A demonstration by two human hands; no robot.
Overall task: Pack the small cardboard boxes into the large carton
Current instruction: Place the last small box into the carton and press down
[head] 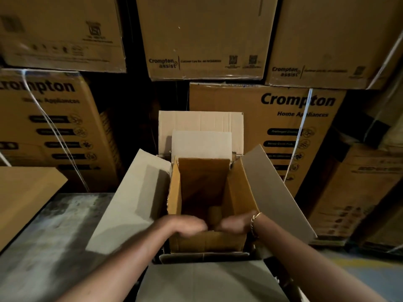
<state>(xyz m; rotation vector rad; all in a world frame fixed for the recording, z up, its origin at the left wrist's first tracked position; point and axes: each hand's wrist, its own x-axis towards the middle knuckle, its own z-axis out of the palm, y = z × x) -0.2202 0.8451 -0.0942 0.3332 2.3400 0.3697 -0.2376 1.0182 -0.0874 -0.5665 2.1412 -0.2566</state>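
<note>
The large carton (130, 192) stands in front of me with its pale flaps spread open to the left, right, far and near sides. Inside it sits an open brown cardboard box (238, 192), whose interior is dark. My left hand (185, 226) and my right hand (234, 225), which wears a gold bracelet, both lie over the near rim of the brown box, close together and blurred by motion. A small brown shape (214, 214) shows between them inside the box, too dim to identify. Whether my fingers grip the rim is unclear.
Stacked printed appliance cartons (301, 127) form a wall right behind the carton and on both sides. A tan board (24, 192) lies at the left over a grey metal surface (54, 236). The floor (359, 269) shows at the lower right.
</note>
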